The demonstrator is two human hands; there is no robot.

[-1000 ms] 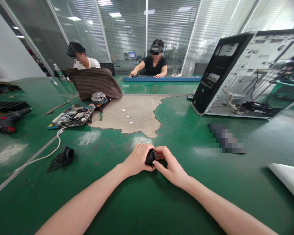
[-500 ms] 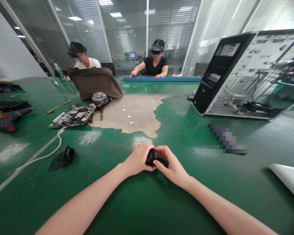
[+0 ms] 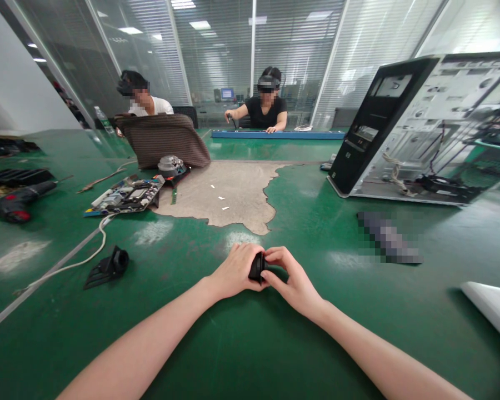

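Note:
A small black plastic part (image 3: 256,268) is held between my two hands, just above or on the green table (image 3: 250,344); I cannot tell which. My left hand (image 3: 236,269) wraps round it from the left, fingers over its top. From the other side, my right hand (image 3: 289,278) pinches its right edge between thumb and fingertips. Much of the part is hidden by the fingers, so its exact kind does not show. Off to the left lies another black plastic piece (image 3: 108,268) with a round collar and a flat slatted base.
A circuit board (image 3: 127,195), a power drill (image 3: 20,201) and a white cable (image 3: 102,239) lie to the left. An open computer case (image 3: 383,128) stands at the right. Beyond a brown cloth-covered object (image 3: 162,141) sit two people; one works at a long blue bar (image 3: 275,135).
My hands keep their hold on the black part, with hardly any finger movement. Across the table, the person in black has raised one hand, holding a dark tool above the blue bar.

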